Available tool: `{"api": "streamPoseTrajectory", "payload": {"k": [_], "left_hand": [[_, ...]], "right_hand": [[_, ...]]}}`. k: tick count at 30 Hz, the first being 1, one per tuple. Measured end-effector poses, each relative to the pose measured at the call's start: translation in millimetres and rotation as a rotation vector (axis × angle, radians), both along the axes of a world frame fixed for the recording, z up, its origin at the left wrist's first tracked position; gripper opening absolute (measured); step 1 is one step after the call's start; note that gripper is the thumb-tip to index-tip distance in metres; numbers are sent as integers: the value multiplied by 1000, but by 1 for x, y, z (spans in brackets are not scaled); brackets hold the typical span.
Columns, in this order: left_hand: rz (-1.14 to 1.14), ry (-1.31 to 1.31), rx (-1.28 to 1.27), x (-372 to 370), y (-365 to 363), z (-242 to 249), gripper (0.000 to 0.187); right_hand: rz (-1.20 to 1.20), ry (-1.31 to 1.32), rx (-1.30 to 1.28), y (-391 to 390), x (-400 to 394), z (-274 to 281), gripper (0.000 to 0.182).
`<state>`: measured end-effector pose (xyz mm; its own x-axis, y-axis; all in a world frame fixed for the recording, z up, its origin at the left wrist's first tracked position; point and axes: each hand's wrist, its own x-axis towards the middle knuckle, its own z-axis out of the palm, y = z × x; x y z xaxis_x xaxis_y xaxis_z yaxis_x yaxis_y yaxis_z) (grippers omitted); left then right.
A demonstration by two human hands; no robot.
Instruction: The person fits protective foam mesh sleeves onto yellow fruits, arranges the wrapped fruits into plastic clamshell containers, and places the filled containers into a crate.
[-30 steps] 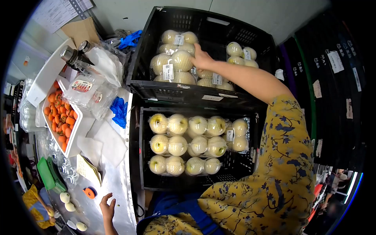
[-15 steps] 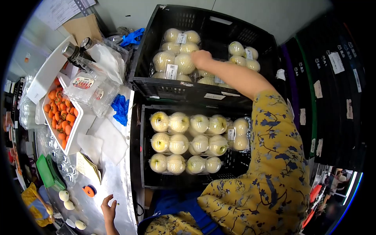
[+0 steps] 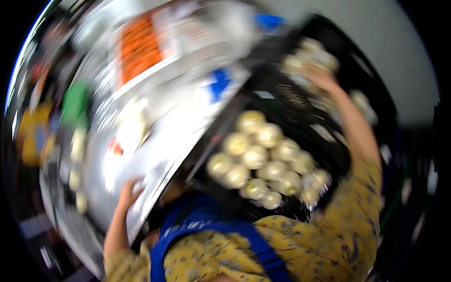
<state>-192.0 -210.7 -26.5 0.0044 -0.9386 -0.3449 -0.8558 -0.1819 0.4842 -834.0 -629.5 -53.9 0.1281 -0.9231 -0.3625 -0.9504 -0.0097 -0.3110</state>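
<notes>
My right hand [image 3: 320,77] reaches into the far black crate [image 3: 292,91], over clear-wrapped packs of pale round fruit [image 3: 305,61] in foam nets. Motion blurs its fingers, so whether they grip a pack cannot be told. In the near black crate [image 3: 225,115] sit several more packs of pale yellow-green fruit [image 3: 254,156]. My left hand [image 3: 130,191] hovers by the edge of the metal table [image 3: 171,134], thumb and fingers apart, holding nothing.
Orange fruit [image 3: 140,49] fills a white tray at the table's far side, beside clear plastic packaging [image 3: 197,33]. Blue gloves [image 3: 219,84], a green container [image 3: 76,103] and a small orange-red item [image 3: 115,147] are blurred. Loose pale fruit [image 3: 75,179] lies along the left.
The whole view has swung towards the left and blurred, so the crates appear tilted and further right. My right hand remains over the far crate's packs; my left hand is still open by the table.
</notes>
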Motion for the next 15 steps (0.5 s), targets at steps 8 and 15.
{"api": "streamPoseTrajectory", "payload": {"k": [8, 15], "left_hand": [[218, 6, 37, 10, 50, 22, 33], [473, 121, 16, 50, 142, 9, 32]], "right_hand": [[187, -85, -200, -64, -56, -14, 58], [166, -539, -860, 18, 118, 114, 37]]}}
